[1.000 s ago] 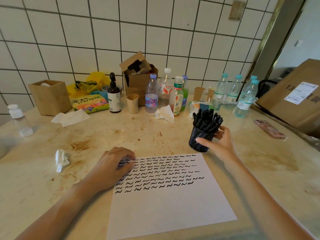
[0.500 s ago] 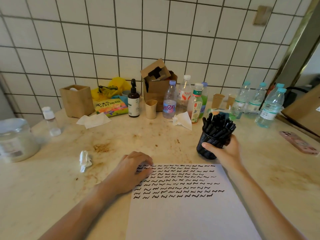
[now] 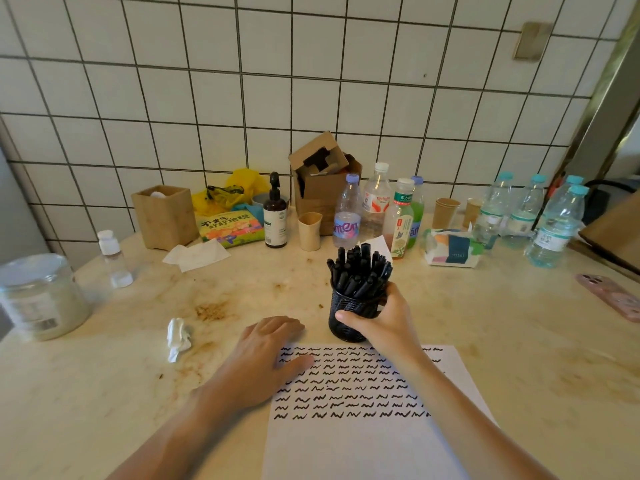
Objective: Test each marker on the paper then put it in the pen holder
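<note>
A white sheet of paper (image 3: 363, 441) lies in front of me, its upper half covered with rows of black squiggles. Just beyond its top edge stands a black mesh pen holder (image 3: 346, 318) packed with several black markers (image 3: 360, 271). My right hand (image 3: 384, 320) grips the holder from its right side, thumb across the front. My left hand (image 3: 268, 355) rests on the paper's top left corner, palm down, fingers loosely bent, holding nothing. No loose marker is visible on the table.
A crumpled tissue (image 3: 178, 337) lies left of the paper. A large clear jar (image 3: 38, 299) stands far left. Bottles (image 3: 346, 213), cups, a cardboard box (image 3: 322, 181) and a wooden box (image 3: 162, 216) line the tiled wall. A pink phone (image 3: 613, 297) lies at right.
My right hand has drawn the pen holder left and nearer, to the paper's top edge. The view has swung left, bringing the jar into sight. My left hand stays on the paper.
</note>
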